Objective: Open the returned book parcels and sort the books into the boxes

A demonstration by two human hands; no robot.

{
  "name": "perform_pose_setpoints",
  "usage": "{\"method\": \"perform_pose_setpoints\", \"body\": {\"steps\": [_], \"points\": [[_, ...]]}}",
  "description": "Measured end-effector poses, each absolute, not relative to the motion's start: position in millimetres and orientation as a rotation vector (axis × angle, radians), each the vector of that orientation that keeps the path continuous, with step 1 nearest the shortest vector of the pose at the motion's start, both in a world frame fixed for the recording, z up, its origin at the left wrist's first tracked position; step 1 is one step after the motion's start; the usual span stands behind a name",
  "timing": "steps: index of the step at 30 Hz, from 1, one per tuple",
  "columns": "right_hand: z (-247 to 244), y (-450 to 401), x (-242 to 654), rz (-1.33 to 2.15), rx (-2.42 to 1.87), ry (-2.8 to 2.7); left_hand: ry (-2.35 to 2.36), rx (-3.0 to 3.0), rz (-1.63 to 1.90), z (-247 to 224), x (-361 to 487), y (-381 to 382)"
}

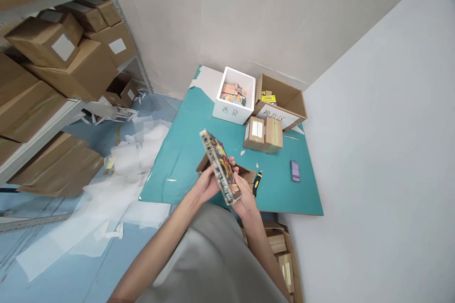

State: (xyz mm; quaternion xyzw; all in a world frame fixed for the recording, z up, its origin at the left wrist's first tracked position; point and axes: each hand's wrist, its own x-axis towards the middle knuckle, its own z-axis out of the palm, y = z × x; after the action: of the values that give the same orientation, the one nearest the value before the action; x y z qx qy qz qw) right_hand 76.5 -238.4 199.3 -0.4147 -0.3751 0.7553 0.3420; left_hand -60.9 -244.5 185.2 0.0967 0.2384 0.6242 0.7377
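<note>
A thick, dark, colourful book-like item [221, 166] is held tilted above the table's front part, its patterned narrow side facing up and left. My left hand [208, 184] grips it from the left and below. On its right side, my right hand [243, 194] holds the lower end, thumb against the picture face. Behind and beneath both hands is an open cardboard box [246, 174], mostly hidden by them. A black and yellow cutter [256, 183] lies just right of that box.
On the green table [185, 123] stand a white bin [232, 111] with small packets, a large open carton [296, 106], two small closed boxes [273, 136] and a phone [295, 171]. Shelves with cartons [85, 68] are at left; white sheets [117, 194] cover the floor.
</note>
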Motion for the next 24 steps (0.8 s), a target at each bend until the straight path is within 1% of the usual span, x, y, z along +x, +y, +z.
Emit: {"method": "perform_pose_setpoints", "body": {"steps": [4, 5, 8, 12, 14, 17, 19, 22, 24], "points": [[183.0, -234.0, 76.6, 1.980, -1.092, -0.934, 0.571, 0.267, 1.339, 177.2, -61.4, -244.3], [179.9, -231.2, 78.5, 1.935, -1.103, -0.944, 0.593, 0.276, 1.343, 176.2, -63.5, -243.6], [177.8, -218.8, 92.4, 1.582, -1.219, -1.006, 0.740, 0.307, 1.444, 174.4, -74.9, -240.4], [194.3, -204.3, 116.4, 1.007, -1.349, -1.079, 1.079, 0.363, 1.634, 171.9, -88.5, -232.9], [204.6, -204.8, 117.1, 0.850, -1.319, -1.262, 1.185, 0.405, 1.684, 172.0, -87.8, -228.2], [209.8, -213.2, 98.1, 0.860, -1.244, -1.700, 1.228, 0.456, 1.684, 177.8, -75.9, -223.6], [204.9, -218.5, 80.9, 0.842, -1.260, -1.866, 1.260, 0.510, 1.652, 185.0, -63.9, -223.9], [194.4, -218.4, 67.2, 0.789, -1.314, -1.858, 1.343, 0.677, 1.626, 195.8, -47.7, -227.4], [191.1, -212.2, 69.4, 0.860, -1.310, -1.763, 1.309, 0.787, 1.610, 200.6, -42.3, -228.5]]}}
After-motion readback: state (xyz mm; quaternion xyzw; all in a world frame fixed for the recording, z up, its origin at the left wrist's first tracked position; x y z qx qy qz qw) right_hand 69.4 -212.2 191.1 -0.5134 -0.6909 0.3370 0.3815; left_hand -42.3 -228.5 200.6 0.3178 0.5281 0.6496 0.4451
